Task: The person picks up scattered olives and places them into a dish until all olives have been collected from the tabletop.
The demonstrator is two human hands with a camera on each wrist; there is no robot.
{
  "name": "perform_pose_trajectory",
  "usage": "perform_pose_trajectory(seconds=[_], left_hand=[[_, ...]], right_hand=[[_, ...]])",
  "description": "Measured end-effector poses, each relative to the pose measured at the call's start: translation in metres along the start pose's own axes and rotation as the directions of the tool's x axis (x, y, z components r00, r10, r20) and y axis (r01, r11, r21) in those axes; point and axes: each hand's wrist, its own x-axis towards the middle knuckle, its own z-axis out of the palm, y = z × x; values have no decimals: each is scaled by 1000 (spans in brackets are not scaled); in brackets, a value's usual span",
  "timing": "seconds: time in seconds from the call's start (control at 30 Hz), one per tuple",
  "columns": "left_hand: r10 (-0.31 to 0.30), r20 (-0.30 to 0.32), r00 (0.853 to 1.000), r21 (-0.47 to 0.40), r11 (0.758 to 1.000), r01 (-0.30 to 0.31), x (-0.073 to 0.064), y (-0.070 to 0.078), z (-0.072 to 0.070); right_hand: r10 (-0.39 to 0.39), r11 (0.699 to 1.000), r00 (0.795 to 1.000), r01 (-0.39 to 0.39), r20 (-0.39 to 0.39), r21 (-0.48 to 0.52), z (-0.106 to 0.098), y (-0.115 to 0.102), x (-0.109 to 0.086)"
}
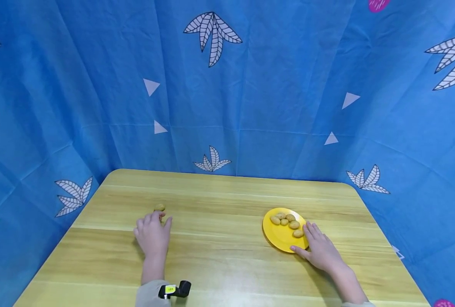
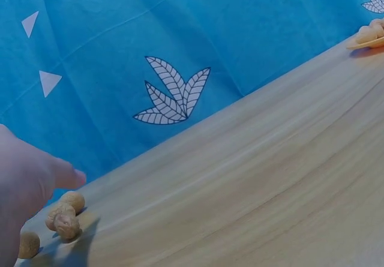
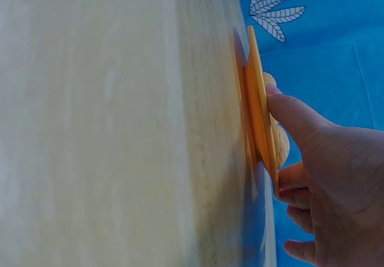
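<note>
My left hand (image 1: 153, 232) reaches down over the left part of the table, palm downward. Just beyond its fingertips lies a small brown potato (image 1: 159, 207). In the left wrist view several potatoes (image 2: 66, 224) sit below the extended thumb (image 2: 60, 174); the other fingertips are hidden there. A yellow plate (image 1: 279, 239) at right bears several potatoes (image 1: 294, 224) toward its far side. My right hand (image 1: 322, 252) holds the plate's right rim, thumb at the near edge and fingers spread along the right edge. The right wrist view shows thumb and fingertips at the orange-looking rim (image 3: 264, 120).
The wooden table (image 1: 220, 264) has rounded far corners. Behind and at both sides hangs a blue curtain (image 1: 273, 85) with leaf and triangle prints. A black strap device (image 1: 175, 290) sits on the left sleeve (image 1: 148, 295).
</note>
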Motion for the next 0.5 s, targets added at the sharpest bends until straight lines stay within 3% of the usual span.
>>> perform_pose_trajectory(seconds=[0.33,0.5], left_hand=[[-125,77,989,55,991,121,-4,-5,-2],[-161,113,980,80,985,152,-4,-7,0]], right_hand=[[3,1000,1000,-3,3,11,-2,-2,-1],[4,1000,1000,-4,8,7,-2,-3,0]])
